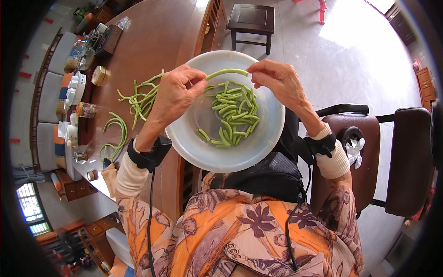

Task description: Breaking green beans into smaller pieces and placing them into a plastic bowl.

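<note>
My left hand (180, 91) pinches one end of a green long bean piece (226, 71) between thumb and fingers. At the bean's other end, the thumb and fingertips of my right hand (277, 79) close in a pinch. The bean is held level over a pale translucent plastic basin (193, 149). Inside it, many short cut bean pieces (235, 110) lie heaped toward the right. Whole long beans (142, 98) lie on the wooden table behind my left hand, partly hidden by it. More curved long beans (119, 124) rest nearer the table's left side.
The wooden table (148, 38) extends along the left, with a tea tray of white cups (76, 88), a lidded jar (86, 110) and a small box (99, 75). A dark stool (252, 20) stands ahead. At the right is a brown chair (346, 138) holding a tape roll and tissue.
</note>
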Motion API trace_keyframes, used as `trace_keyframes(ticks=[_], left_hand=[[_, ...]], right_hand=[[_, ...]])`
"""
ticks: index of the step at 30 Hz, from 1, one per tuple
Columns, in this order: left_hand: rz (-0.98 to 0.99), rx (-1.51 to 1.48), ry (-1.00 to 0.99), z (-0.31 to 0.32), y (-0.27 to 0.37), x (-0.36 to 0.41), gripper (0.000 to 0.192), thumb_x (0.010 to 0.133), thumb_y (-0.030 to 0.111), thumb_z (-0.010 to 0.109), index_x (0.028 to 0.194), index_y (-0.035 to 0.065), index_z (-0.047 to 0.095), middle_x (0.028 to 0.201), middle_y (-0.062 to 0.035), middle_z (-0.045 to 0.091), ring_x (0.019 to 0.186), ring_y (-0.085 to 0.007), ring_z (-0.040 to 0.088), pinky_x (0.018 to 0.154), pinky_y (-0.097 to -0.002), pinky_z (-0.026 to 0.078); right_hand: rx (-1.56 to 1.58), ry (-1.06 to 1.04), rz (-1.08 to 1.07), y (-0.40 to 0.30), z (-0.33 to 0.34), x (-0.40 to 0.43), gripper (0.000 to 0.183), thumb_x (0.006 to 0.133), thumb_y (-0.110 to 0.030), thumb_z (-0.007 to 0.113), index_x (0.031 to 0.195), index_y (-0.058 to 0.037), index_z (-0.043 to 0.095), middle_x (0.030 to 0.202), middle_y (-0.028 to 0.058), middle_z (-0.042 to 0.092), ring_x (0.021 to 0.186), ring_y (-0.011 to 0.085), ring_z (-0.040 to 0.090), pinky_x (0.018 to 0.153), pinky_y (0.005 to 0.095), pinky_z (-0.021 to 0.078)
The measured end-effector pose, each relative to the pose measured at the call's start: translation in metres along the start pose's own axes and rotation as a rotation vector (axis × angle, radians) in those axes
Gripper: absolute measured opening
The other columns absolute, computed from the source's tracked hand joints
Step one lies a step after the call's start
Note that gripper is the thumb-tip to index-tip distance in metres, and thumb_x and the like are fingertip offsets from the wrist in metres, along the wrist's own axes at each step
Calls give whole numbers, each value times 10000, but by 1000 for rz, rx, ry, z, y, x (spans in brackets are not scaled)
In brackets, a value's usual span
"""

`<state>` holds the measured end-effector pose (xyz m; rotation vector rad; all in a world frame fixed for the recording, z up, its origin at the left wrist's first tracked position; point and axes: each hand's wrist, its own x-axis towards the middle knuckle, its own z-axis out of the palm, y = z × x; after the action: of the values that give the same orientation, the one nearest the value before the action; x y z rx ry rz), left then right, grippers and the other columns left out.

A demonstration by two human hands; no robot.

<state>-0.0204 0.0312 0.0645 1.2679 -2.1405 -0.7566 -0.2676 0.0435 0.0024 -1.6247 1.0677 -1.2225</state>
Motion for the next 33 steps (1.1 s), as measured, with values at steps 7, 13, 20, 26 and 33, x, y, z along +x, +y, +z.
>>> trace_keyframes(ticks=[7,13,20,26,33], left_hand=[[-22,-7,20,2,-3,-6,156,793,45,676,940,-8,671,790,-17,570,677,-75,519,609,-208,432],[-5,-49,77,5,-15,-11,163,799,36,677,960,9,673,806,-10,581,660,-70,521,596,-206,439],[-4,-29,111,12,-17,-14,151,794,31,684,942,8,659,817,-17,587,666,-74,540,610,-212,464],[-41,-52,107,10,-17,-17,137,766,25,692,887,-13,640,808,-38,590,669,-104,572,609,-228,481],[-46,-3,23,10,-21,-16,141,780,35,697,903,8,633,814,-7,571,700,-75,539,644,-211,459]], right_hand=[[225,-105,87,2,4,-5,229,887,-193,535,919,-24,687,720,57,649,673,120,625,673,265,504],[303,-203,142,-2,11,-10,309,907,-304,547,914,-24,680,707,60,647,680,122,621,705,280,501],[305,-220,153,-4,15,-9,268,874,-271,608,904,-12,670,708,57,648,679,125,620,717,269,489],[133,-190,113,10,15,-5,192,852,-167,632,936,1,670,752,73,669,705,150,632,707,289,504],[-386,-61,-289,8,25,4,214,809,-93,578,1004,-27,636,837,140,662,753,285,637,716,395,496]])
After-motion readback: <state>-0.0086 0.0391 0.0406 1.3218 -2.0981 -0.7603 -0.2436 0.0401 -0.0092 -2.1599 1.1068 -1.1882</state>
